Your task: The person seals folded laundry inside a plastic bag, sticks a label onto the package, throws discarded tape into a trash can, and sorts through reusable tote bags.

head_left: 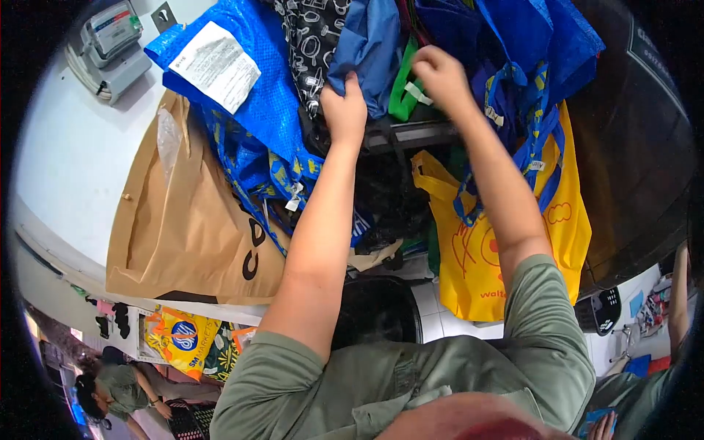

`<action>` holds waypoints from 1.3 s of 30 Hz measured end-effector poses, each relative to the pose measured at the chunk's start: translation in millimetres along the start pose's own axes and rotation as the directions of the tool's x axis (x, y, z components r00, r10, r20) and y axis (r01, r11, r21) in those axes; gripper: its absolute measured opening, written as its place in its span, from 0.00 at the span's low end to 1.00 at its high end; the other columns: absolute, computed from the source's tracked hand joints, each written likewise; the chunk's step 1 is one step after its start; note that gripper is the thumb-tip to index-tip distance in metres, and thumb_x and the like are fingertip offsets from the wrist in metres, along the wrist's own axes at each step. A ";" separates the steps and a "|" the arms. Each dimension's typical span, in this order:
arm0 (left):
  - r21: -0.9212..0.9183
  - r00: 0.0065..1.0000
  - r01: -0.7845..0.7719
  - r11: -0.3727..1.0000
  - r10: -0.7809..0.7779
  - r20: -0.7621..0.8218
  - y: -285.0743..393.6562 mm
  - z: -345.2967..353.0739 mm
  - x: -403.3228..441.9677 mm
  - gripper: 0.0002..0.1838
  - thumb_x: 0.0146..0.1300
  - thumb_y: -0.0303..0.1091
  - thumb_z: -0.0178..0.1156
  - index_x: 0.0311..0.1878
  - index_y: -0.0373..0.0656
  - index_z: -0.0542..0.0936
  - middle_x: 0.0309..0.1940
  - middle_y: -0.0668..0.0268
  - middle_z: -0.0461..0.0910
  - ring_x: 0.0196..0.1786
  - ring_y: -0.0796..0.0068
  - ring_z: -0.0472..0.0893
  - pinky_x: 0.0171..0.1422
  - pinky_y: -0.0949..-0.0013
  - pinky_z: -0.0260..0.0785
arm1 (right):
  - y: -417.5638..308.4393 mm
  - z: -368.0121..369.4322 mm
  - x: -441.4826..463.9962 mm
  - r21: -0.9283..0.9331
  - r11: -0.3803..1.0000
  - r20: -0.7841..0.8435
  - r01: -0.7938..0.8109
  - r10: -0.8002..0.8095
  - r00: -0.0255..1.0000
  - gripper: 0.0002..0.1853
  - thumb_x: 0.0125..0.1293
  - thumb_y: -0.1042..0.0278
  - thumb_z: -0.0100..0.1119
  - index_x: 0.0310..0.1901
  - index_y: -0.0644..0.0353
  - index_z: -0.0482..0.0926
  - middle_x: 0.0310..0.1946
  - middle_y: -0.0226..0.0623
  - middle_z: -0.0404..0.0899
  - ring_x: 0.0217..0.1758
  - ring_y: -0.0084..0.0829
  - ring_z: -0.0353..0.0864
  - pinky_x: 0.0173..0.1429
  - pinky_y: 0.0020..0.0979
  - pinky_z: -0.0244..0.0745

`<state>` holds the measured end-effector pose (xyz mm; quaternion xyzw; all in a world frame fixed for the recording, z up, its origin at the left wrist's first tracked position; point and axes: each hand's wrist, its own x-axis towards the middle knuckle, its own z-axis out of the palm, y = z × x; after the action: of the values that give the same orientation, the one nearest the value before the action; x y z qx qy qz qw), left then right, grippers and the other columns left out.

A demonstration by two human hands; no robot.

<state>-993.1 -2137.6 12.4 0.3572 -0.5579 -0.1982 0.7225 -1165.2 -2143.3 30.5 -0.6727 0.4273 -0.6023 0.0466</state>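
My left hand (pixel 345 111) is closed on a dark blue fabric bag (pixel 370 55), thumb on top of the cloth. Left of it is a black bag with white kitchen-utensil drawings (pixel 312 37). My right hand (pixel 442 79) has its fingers curled in at the upper end of a green strap (pixel 400 92), which has a white tag. Slight blur covers this hand, but the fingers look closed on the strap. Both hands are over a dark open container (pixel 418 133) filled with folded bags.
A large blue bag (pixel 275 95) and a brown paper bag (pixel 183 213) hang at left. A yellow bag (pixel 477 257) and more blue bags (pixel 539 44) hang at right. Other people (pixel 121 392) appear at the lower edges. An electric meter (pixel 110 37) is on the wall.
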 end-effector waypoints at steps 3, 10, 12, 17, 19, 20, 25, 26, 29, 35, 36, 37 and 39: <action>0.024 0.996 -0.091 0.996 0.091 -0.018 -7.0 0.9 1.2 0.16 0.59 0.35 0.57 0.43 0.29 0.77 0.41 0.51 0.81 0.44 0.60 0.79 0.53 0.65 0.66 | 55.7 -38.5 22.0 -0.328 0.943 0.217 -0.060 0.137 0.967 0.19 0.43 0.82 0.41 0.38 0.64 0.77 0.34 0.41 0.79 0.43 0.33 0.77 0.51 0.30 0.69; 0.041 0.991 -0.133 0.990 0.134 -0.008 -7.8 1.7 -0.5 0.17 0.59 0.37 0.57 0.41 0.29 0.77 0.37 0.46 0.80 0.42 0.50 0.79 0.50 0.60 0.68 | 41.3 -27.8 2.9 -0.187 0.971 0.440 0.148 -0.052 0.897 0.16 0.45 0.73 0.57 0.40 0.63 0.77 0.34 0.35 0.76 0.38 0.29 0.77 0.45 0.30 0.72; 0.073 0.992 -0.125 0.989 0.127 -0.012 -9.6 2.4 1.1 0.16 0.58 0.35 0.58 0.42 0.29 0.77 0.39 0.50 0.81 0.43 0.58 0.80 0.51 0.64 0.68 | 32.7 -12.9 -9.5 -0.349 0.890 0.365 0.294 -0.159 0.917 0.15 0.46 0.70 0.59 0.39 0.61 0.79 0.34 0.40 0.76 0.38 0.37 0.78 0.46 0.33 0.73; 0.048 0.990 -0.143 0.989 0.143 -0.008 -2.8 1.4 -3.5 0.18 0.59 0.40 0.57 0.38 0.29 0.77 0.34 0.45 0.80 0.40 0.48 0.79 0.47 0.59 0.69 | 40.0 -1.1 5.0 -0.548 0.778 0.561 0.306 0.070 0.825 0.17 0.54 0.60 0.56 0.44 0.57 0.82 0.42 0.44 0.77 0.45 0.43 0.78 0.52 0.36 0.72; 0.040 0.993 -0.122 0.992 0.122 -0.004 -5.8 1.6 -2.6 0.17 0.59 0.38 0.58 0.40 0.30 0.77 0.36 0.48 0.80 0.40 0.53 0.80 0.48 0.61 0.68 | 31.0 -8.3 2.3 -0.520 0.814 0.576 0.258 0.112 0.810 0.19 0.53 0.56 0.59 0.44 0.57 0.82 0.49 0.42 0.74 0.52 0.46 0.74 0.57 0.37 0.68; 0.031 0.994 -0.110 0.993 0.110 0.003 -7.1 1.7 -2.2 0.17 0.58 0.37 0.59 0.42 0.30 0.77 0.37 0.51 0.81 0.41 0.58 0.80 0.50 0.63 0.68 | 29.4 -11.1 -1.6 -0.508 0.824 0.561 0.252 0.095 0.823 0.20 0.52 0.55 0.59 0.44 0.57 0.82 0.52 0.40 0.73 0.54 0.46 0.72 0.60 0.38 0.66; 0.069 0.996 -0.084 0.994 0.085 -0.008 -8.9 3.2 -2.4 0.20 0.59 0.42 0.56 0.42 0.31 0.75 0.37 0.42 0.78 0.44 0.42 0.77 0.50 0.54 0.67 | 20.6 -17.1 -8.6 -0.569 0.671 0.564 0.475 -0.103 0.820 0.19 0.52 0.51 0.60 0.40 0.55 0.84 0.52 0.39 0.72 0.56 0.41 0.70 0.60 0.42 0.65; 0.066 0.997 -0.075 0.995 0.077 -0.018 -8.5 4.5 -2.9 0.20 0.59 0.42 0.56 0.42 0.31 0.75 0.37 0.42 0.78 0.44 0.42 0.77 0.50 0.54 0.67 | 22.9 -15.1 -12.0 -0.581 0.614 0.507 0.534 -0.240 0.828 0.19 0.52 0.47 0.60 0.37 0.53 0.85 0.49 0.40 0.75 0.54 0.38 0.71 0.57 0.44 0.67; 0.067 0.999 0.027 0.997 -0.029 0.032 -12.9 5.6 -1.6 0.21 0.59 0.44 0.55 0.43 0.32 0.75 0.40 0.42 0.77 0.46 0.41 0.75 0.51 0.52 0.66 | 45.7 -7.7 2.1 -0.447 0.850 0.476 0.278 -0.037 0.879 0.17 0.57 0.53 0.56 0.35 0.60 0.83 0.39 0.43 0.79 0.44 0.33 0.75 0.51 0.35 0.69; 0.061 0.999 -0.039 0.997 0.039 0.004 -18.2 7.5 -2.0 0.22 0.60 0.45 0.55 0.44 0.32 0.74 0.41 0.40 0.76 0.47 0.40 0.75 0.52 0.52 0.66 | 73.3 -28.0 25.9 0.250 0.780 0.377 -0.574 0.467 0.800 0.19 0.66 0.58 0.45 0.50 0.63 0.73 0.45 0.41 0.79 0.43 0.33 0.80 0.45 0.30 0.70; 0.057 0.999 -0.039 0.998 0.039 0.001 -17.2 7.3 -1.7 0.22 0.60 0.45 0.55 0.44 0.32 0.74 0.41 0.40 0.76 0.47 0.40 0.75 0.52 0.52 0.66 | 72.3 -27.5 24.9 0.247 0.783 0.377 -0.571 0.465 0.801 0.19 0.66 0.58 0.45 0.50 0.63 0.73 0.45 0.41 0.79 0.43 0.33 0.80 0.45 0.30 0.70; 0.087 1.000 0.014 0.996 -0.015 0.009 -16.0 7.0 -2.1 0.22 0.60 0.46 0.55 0.44 0.32 0.74 0.41 0.40 0.76 0.47 0.40 0.75 0.52 0.52 0.66 | 71.0 -27.9 23.7 0.234 0.785 0.382 -0.574 0.468 0.796 0.19 0.66 0.56 0.45 0.49 0.63 0.74 0.45 0.41 0.79 0.43 0.33 0.80 0.45 0.30 0.70; 0.113 0.998 0.067 0.991 -0.068 0.009 -12.2 4.9 -2.9 0.22 0.60 0.46 0.55 0.44 0.32 0.74 0.41 0.41 0.76 0.47 0.40 0.75 0.52 0.52 0.66 | 69.2 -29.0 24.2 0.215 0.791 0.391 -0.573 0.468 0.793 0.20 0.66 0.54 0.45 0.49 0.63 0.74 0.46 0.42 0.78 0.42 0.33 0.80 0.45 0.30 0.70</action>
<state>-997.3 -2145.2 2.1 0.4148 -0.5605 -0.1931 0.6903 -1227.9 -2189.1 17.0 -0.5973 0.4801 -0.5104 0.3901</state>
